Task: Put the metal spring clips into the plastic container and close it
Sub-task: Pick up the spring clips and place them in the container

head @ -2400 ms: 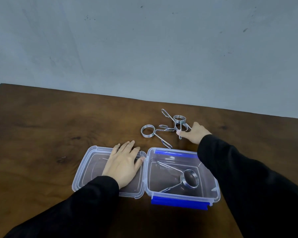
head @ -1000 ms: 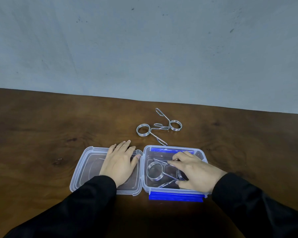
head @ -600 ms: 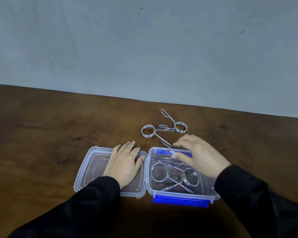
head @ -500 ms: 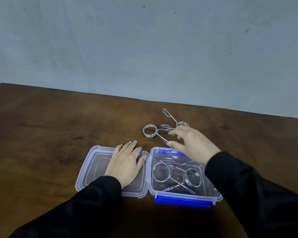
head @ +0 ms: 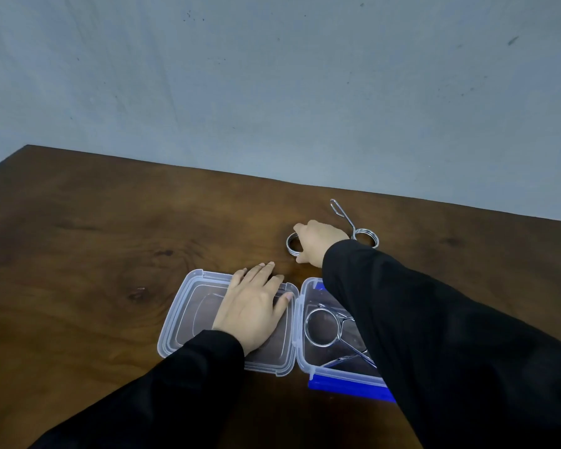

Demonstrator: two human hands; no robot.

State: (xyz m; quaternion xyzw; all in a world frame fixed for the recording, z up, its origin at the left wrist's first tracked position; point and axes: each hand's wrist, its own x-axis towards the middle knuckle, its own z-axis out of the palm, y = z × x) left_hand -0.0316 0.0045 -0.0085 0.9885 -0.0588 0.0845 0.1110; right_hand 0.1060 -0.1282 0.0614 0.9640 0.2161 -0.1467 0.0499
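Two metal spring clips lie on the wooden table beyond the container: the far clip runs its long handle away and leftward from its coil, and the near clip sits under the right hand, whose grip I cannot tell. The left hand lies spread flat on the open lid. The plastic container holds clips.

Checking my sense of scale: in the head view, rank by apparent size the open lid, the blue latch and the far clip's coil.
1. open lid
2. blue latch, partly hidden by the sleeve
3. far clip's coil, farther from the camera, so shrunk
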